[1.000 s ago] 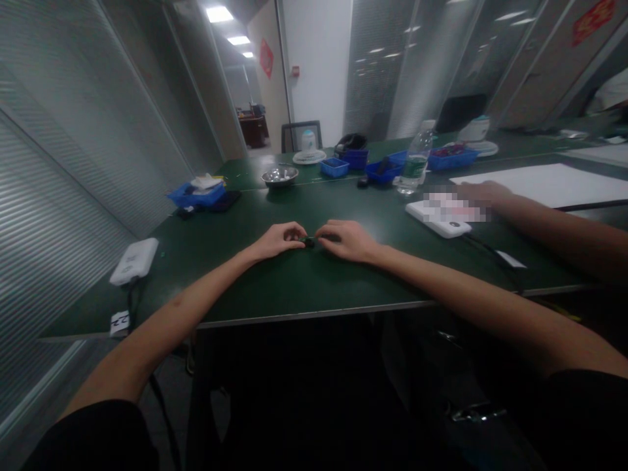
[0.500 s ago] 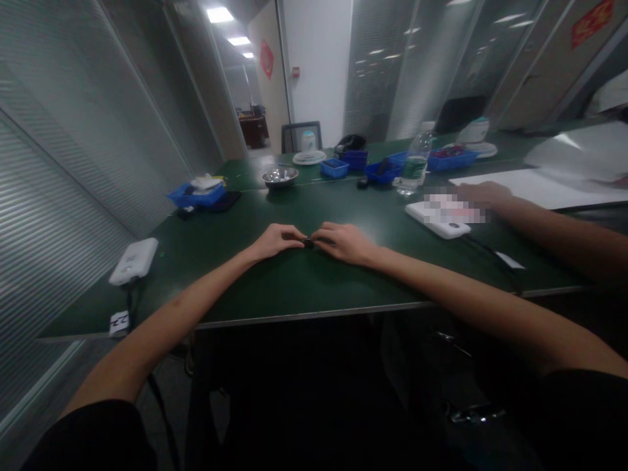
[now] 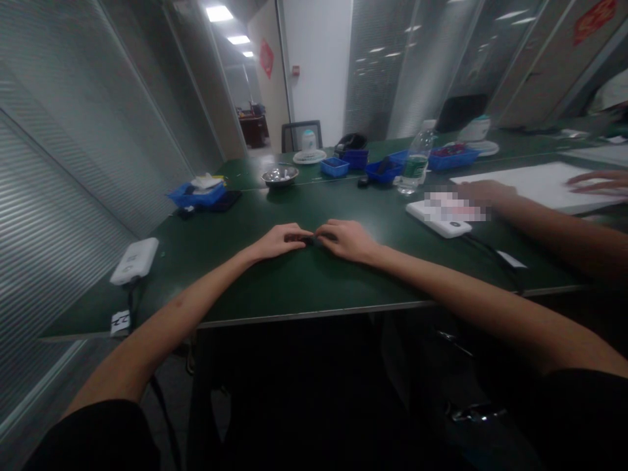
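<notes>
Between my fingertips, low over the green table (image 3: pixel 275 288), is a small black object (image 3: pixel 309 241) whose kind I cannot make out. My left hand (image 3: pixel 279 241) is closed on it from the left, thumb and fingers pinching. From the right, my right hand (image 3: pixel 347 240) comes up against the same object with bent fingers, its thumb tucked under. The fingertips of both hands nearly meet and hide part of the object.
Further back stand a metal bowl (image 3: pixel 279 176), blue trays (image 3: pixel 334 167) and a water bottle (image 3: pixel 415 163). White power banks (image 3: pixel 135 260) with cables lie left and right. At right, another person's hands (image 3: pixel 490 196) rest near white paper (image 3: pixel 534 186).
My fingers have shifted slightly around the small black object, the left ones reaching a little further right. At the right, the other person's lifted white sheet has gone down and a second hand shows.
</notes>
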Demonstrator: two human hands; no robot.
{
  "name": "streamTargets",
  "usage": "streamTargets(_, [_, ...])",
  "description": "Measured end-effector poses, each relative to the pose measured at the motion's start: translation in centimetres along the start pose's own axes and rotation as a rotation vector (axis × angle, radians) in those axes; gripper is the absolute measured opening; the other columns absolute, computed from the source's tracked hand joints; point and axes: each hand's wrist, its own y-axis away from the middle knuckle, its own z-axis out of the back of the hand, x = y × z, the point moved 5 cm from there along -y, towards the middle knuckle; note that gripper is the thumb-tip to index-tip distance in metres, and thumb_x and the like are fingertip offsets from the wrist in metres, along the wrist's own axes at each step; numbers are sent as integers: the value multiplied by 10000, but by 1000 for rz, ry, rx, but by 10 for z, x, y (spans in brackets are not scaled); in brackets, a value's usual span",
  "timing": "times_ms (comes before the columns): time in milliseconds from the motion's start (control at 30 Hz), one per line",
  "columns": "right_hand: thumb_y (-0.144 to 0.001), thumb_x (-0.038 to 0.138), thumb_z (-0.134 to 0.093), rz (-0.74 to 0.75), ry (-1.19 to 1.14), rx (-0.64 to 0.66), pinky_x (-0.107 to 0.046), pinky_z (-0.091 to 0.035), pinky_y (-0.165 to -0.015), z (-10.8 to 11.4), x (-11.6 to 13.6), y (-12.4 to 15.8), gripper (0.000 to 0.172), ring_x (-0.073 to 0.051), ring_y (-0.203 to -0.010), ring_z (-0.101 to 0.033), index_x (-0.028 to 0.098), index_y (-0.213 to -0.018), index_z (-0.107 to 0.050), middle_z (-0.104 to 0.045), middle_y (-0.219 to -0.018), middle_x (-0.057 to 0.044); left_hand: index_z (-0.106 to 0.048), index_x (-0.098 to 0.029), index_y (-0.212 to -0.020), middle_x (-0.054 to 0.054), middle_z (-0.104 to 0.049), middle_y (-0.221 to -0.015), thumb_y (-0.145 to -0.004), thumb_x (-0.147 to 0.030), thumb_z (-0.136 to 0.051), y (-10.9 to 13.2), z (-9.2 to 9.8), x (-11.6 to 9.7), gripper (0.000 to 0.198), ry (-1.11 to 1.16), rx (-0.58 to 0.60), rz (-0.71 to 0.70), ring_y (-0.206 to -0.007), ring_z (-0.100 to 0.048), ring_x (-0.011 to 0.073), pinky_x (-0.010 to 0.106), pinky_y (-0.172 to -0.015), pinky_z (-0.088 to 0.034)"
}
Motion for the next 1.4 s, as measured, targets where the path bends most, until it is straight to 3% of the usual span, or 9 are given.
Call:
streamTargets(200, [-1031, 383, -581, -149, 45, 1, -322, -452, -756, -4, -26, -1, 279, -238, -918, -674, 249, -1185, -770, -751, -1075, -90, -775, -194, -1263, 104, -663, -1145, -998, -388, -646, 3, 6, 2, 352, -71, -11, 20, -931, -627, 207, 329, -825, -497])
streamTargets(400, [-1036, 392, -567, -149, 58, -1, -316, -443, -733, -4, -28, -1, 290, -231, -904, -669, 250, -1188, -769, -754, -1084, -83, -770, -183, -1146, 104, -645, -1189, -935, -363, -693, 7, 20, 14, 288, -116, -92, 62, -971, -636, 224, 349, -851, -517])
streamTargets(633, [-1044, 398, -564, -150, 20, 2, -309, -432, -717, -2, -26, -1, 297, -216, -865, -659, 241, -1194, -766, -749, -1070, -85, -766, -180, -1134, 100, -692, -1164, -921, -413, -696, 20, 52, 51, 324, -185, -145, 189, -988, -645, 239, 343, -845, -512])
streamTargets(800, [-1042, 404, -566, -146, 19, 4, -316, -436, -728, -4, -30, 0, 293, -220, -882, -663, 242, -1191, -759, -747, -1088, -83, -769, -174, -1203, 97, -736, -1110, -870, -371, -710, 50, 95, 94, 392, -267, -245, 376, -970, -663, 248, 351, -857, -518])
streamTargets(1033, [-1046, 412, -558, -151, 18, 15, -318, -445, -740, -4, -30, -1, 306, -223, -899, -666, 241, -1207, -754, -748, -1093, -87, -808, -156, -1149, 119, -753, -1161, -816, -220, -714, 119, 162, 141, 352, -600, -487, 680, -1012, -677, 290, 398, -986, -514])
streamTargets(1267, [-1049, 421, -546, -179, 38, 36, -319, -456, -778, -3, -28, 0, 308, -226, -934, -676, 256, -1208, -752, -751, -1126, -72, -808, -191, -1216, 117, -779, -1171, -821, -198, -765, 160, 184, 151, 397, -696, -703, 994, -1096, -710, 305, 352, -981, -542])
streamTargets(1400, [-1050, 420, -544, -183, 38, 41, -319, -459, -789, -4, -29, 0, 314, -232, -954, -678, 254, -1219, -750, -752, -1143, -72, -816, -175, -1206, 131, -779, -1173, -810, -165, -762, 164, 188, 154, 400, -691, -739, 1021, -1123, -711, 314, 360, -1021, -536])
